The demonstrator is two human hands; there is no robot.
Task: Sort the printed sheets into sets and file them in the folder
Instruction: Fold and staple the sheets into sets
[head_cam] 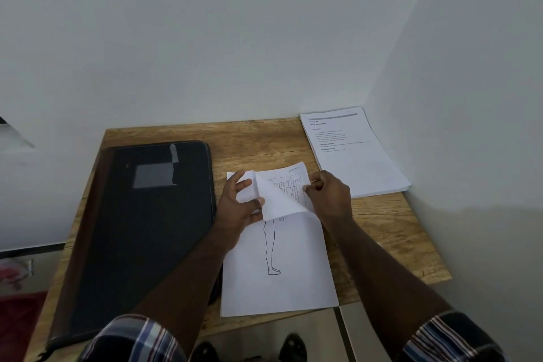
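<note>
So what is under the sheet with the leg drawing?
Where the hands fold its top over, the leg sheet uncovers a second sheet with a printed table. The rest of that sheet is covered, so I cannot tell if more sheets lie below.

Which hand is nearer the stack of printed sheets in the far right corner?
Right. The right hand pinches the sheet's edge just beside the stack; the left hand holds the folded-over sheet farther away, toward the black folder.
</note>
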